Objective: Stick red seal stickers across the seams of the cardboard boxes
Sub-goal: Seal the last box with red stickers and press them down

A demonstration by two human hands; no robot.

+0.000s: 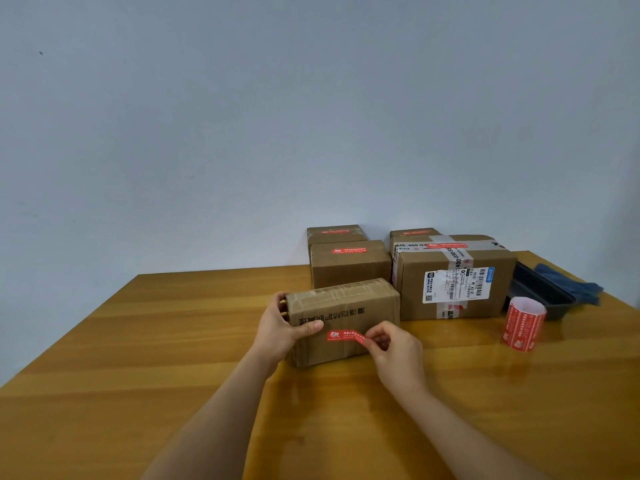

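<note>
From the head view, a person is standing at a wooden table [173,341] and working on a small cardboard box [346,317] lying near the table's middle. The left hand [277,327] is gripping the box's left end, thumb lying across the front face and fingers curling round the far side. The right hand [391,344] is pinching the right end of a red seal sticker [346,336] between thumb and fingertips; the sticker's left end is already touching the box's front face, while the pinched end is lifting slightly off the cardboard. The likely trouble from here: the free end may be going down crooked or creased, or sticking to the fingers, if it is being released before being smoothed flat, and the sticker may be missing the seam, whose exact line is not clear on this face. The box could also be sliding on the glossy tabletop if the left hand's grip is loosening. Behind it, four sealed boxes [349,263] are sitting close, leaving little room to push it back. The sticker roll [523,323] is standing to the right, just beside a black tray [540,292] and blue cloth [571,284]. Open table is lying to the left and toward the person.
</note>
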